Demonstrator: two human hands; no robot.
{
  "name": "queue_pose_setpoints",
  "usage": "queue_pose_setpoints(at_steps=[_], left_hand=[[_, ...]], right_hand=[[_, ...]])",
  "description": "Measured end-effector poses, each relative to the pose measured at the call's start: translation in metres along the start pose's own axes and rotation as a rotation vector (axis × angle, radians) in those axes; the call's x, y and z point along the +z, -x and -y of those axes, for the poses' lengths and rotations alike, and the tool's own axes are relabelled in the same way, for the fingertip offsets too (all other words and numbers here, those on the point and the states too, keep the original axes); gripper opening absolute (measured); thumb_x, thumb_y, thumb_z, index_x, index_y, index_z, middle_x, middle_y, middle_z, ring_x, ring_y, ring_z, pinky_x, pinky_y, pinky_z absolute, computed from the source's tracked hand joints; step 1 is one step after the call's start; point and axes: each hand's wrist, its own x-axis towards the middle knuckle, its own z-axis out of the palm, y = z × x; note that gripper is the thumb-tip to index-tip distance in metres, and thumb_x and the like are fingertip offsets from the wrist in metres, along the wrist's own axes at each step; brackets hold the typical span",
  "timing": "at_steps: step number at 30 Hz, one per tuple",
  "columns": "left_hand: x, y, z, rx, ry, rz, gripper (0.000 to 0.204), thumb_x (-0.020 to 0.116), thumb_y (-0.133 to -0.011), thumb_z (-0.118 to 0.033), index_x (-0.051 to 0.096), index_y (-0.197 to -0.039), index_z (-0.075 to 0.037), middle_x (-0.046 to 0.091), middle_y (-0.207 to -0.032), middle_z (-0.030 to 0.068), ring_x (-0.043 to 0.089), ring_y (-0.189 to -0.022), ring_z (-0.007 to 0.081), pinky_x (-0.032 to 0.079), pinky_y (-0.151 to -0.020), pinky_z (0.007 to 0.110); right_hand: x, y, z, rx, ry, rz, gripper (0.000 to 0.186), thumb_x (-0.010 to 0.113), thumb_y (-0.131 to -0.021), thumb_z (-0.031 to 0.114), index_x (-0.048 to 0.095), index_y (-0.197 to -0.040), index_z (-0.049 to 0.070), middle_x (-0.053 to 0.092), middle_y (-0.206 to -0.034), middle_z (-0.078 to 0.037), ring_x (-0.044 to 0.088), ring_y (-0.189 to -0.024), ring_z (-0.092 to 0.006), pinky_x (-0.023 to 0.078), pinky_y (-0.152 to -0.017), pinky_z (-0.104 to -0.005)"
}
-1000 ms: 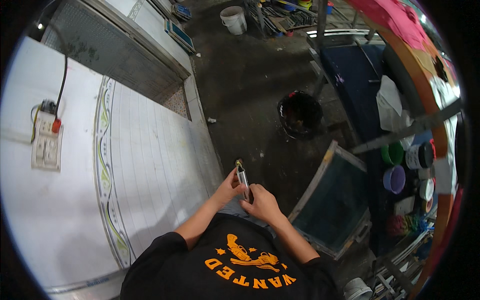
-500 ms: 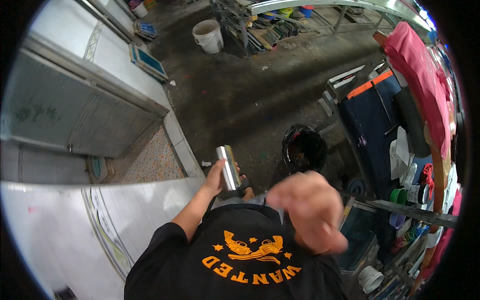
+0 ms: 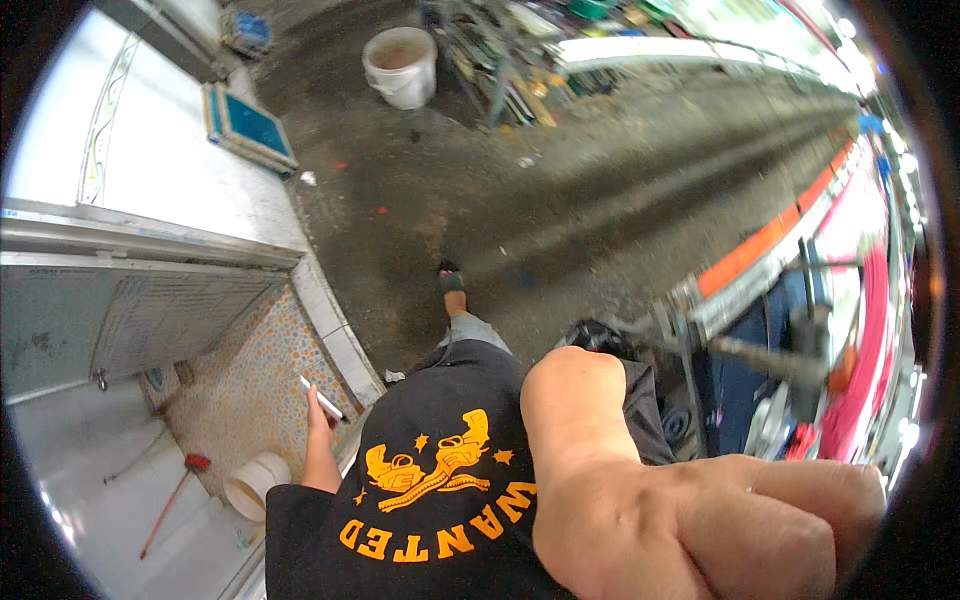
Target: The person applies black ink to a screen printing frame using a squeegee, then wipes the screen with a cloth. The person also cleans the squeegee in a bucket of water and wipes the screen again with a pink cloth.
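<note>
My left hand (image 3: pixel 320 432) is low on the left, beside my black shirt. Its fingers are closed on a slim, shiny phone (image 3: pixel 322 400), seen nearly edge-on with a pale side and a dark lower end. Very close and large at the lower right, my right hand (image 3: pixel 720 525) is raised with its back and bent fingers showing. The fingertips are hidden, and I cannot make out whether anything is in them.
On the left, a doorway has an orange-speckled floor (image 3: pixel 250 360), a white bucket (image 3: pixel 258 485) and a red-headed brush (image 3: pixel 197 463). Blue-green framed screens (image 3: pixel 250 130) lean on the wall. Ahead stands another white bucket (image 3: pixel 400 70). A long orange-edged table (image 3: pixel 735 262) runs along the right.
The view has swung toward the right. My left hand has shifted left and down with the phone, now edge-on. My right hand has come nearer and moved right and down.
</note>
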Motion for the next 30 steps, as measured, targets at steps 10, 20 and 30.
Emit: queue_pose_setpoints(at_steps=[10,20,30], left_hand=[[0.006,0.002,-0.021,-0.412,0.226,-0.175,0.083,0.064,-0.082,-0.072,0.054,-0.128,-0.005,0.058,-0.108,0.0095,0.055,-0.096,0.0219,0.046,-0.079,0.040],[0.105,-0.242,-0.371,-0.161,0.063,0.108,0.069,0.066,-0.086,-0.066,0.064,-0.110,-0.002,0.060,-0.080,0.0059,0.058,-0.066,0.0163,0.045,-0.057,0.033],[0.174,-0.429,-0.856,0.457,-0.369,0.106,0.063,0.064,-0.090,-0.058,0.063,-0.115,-0.001,0.059,-0.081,0.0004,0.056,-0.067,0.0124,0.045,-0.057,0.030]], right_hand=[[-0.091,-0.127,-0.299,0.102,-0.149,0.114,0.039,0.059,-0.100,0.038,0.061,-0.101,-0.001,0.059,-0.101,-0.015,0.063,-0.094,-0.0271,0.054,-0.075,-0.0392],[-0.163,-0.229,-0.582,0.066,-0.097,0.140,0.042,0.056,-0.100,0.041,0.061,-0.100,-0.001,0.060,-0.099,-0.016,0.063,-0.092,-0.0272,0.053,-0.075,-0.0392],[-0.280,-0.322,-0.811,0.008,-0.069,0.087,0.046,0.052,-0.101,0.045,0.060,-0.099,-0.001,0.061,-0.097,-0.016,0.063,-0.090,-0.0273,0.053,-0.074,-0.0392]])
